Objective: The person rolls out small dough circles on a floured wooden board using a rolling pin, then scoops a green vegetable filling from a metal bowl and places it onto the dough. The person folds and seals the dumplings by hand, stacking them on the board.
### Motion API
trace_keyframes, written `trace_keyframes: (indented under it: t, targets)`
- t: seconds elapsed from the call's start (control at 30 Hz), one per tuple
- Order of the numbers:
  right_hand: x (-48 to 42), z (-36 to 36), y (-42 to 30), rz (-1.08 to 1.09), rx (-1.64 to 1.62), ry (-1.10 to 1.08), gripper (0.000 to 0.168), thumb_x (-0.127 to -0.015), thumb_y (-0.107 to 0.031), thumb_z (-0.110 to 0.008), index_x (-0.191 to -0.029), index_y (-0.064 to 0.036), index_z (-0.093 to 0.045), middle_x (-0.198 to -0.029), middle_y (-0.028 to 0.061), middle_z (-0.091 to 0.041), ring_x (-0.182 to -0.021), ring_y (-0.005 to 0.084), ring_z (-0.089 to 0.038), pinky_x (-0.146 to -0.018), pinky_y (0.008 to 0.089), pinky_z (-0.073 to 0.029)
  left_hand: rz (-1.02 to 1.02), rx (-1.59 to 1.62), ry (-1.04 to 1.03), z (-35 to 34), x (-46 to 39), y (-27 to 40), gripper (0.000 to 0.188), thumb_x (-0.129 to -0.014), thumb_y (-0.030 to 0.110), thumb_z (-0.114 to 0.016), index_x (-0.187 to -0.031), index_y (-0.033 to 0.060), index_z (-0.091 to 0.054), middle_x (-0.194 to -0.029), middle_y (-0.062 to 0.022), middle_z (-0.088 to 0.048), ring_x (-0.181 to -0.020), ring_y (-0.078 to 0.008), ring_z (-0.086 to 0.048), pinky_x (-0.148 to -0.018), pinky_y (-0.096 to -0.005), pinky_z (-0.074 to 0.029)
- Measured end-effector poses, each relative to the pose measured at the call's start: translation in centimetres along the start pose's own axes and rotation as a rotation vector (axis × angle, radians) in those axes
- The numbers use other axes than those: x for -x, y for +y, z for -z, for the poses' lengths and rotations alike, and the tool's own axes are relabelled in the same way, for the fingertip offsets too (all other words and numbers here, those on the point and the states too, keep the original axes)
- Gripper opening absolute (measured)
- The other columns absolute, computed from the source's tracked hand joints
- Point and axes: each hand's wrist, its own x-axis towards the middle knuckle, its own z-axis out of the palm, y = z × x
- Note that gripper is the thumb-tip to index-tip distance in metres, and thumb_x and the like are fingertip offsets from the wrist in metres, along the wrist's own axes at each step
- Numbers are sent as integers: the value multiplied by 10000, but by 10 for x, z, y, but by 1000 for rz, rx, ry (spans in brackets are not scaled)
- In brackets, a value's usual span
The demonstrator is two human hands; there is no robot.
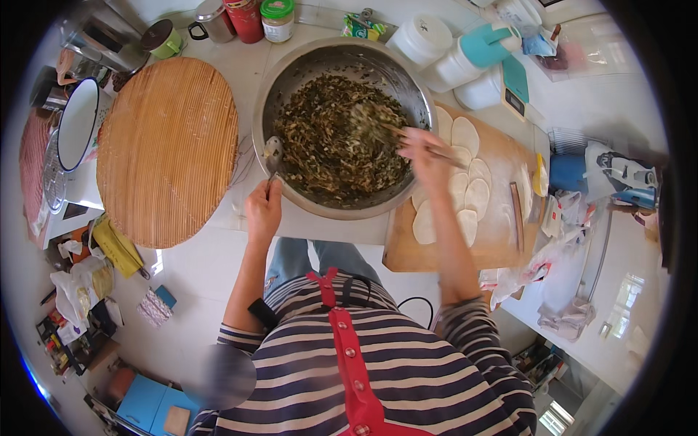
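A large metal bowl (316, 209) holds a dark, chopped leafy filling (332, 136). My right hand (425, 155), over the bowl's right rim, grips a pair of chopsticks (450, 157); their far ends are blurred in the filling with some of it around them. At the bowl's lower left rim, my left hand (263, 207) holds a metal spoon (274, 150) by its handle, the spoon's bowl inside the rim with pale bits on it. Round, flat dough wrappers (464, 136) lie overlapping on a floured wooden board (409, 261), partly hidden by my right forearm.
A round slatted mat (169, 152) lies left of the bowl. A rolling pin (517, 217) rests on the board's right part. Behind stand a green-lidded jar (277, 22), a metal mug (214, 22), white canisters (420, 41) and a teal-topped container (485, 46). An enamel basin (78, 125) is far left.
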Motion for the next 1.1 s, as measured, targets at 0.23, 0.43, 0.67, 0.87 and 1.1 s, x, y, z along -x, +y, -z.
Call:
trace_keyframes:
  t: [0.23, 0.43, 0.67, 0.87, 1.1]
  targets:
    - [25, 46, 19, -67, 64, -86, 133, -854, -114, -559, -894, -36, -660, -736, 117, -639, -604, 145, -629, -524, 228, -506, 55, -46, -51, 8, 1, 1, 352, -880, 258, -541, -678, -23, -475, -548, -89, -401, -530, -162, -356, -509, -326, -338]
    - [38, -41, -21, 267, 48, -289, 130, -857, -106, -568, -927, -36, -653, -751, 96, -642, -607, 148, -642, -491, 235, -482, 57, -98, -59, 8, -1, 1, 345, -880, 258, -542, -691, -25, -488, -552, -93, -411, -531, -157, -362, -506, -324, -343]
    - [20, -37, 7, 254, -1, -199, 159, -887, -119, -536, -922, -8, -645, -772, 70, -633, -627, 149, -633, -528, 216, -489, 74, -37, -67, 4, 2, 4, 344, -888, 259, -536, -701, -27, -498, -555, -64, -401, -543, -127, -352, -499, -309, -338]
    - [58, -37, -39, 182, -219, -117, 179, -890, -100, -519, -900, 38, -632, -730, 111, -610, -547, 144, -605, -494, 203, -472, 29, -6, 6, 2, 3, -4, 346, -878, 222, -544, -651, -26, -458, -517, -121, -381, -485, -189, -318, -462, -339, -316]
    - [81, -12, 17, 43, -18, -179, 191, -899, -134, -520, -966, 0, -638, -771, 105, -629, -628, 150, -633, -569, 228, -507, 10, -8, 14, 0, 4, -9, 349, -879, 219, -545, -642, -18, -447, -520, -119, -367, -489, -188, -308, -463, -341, -307]
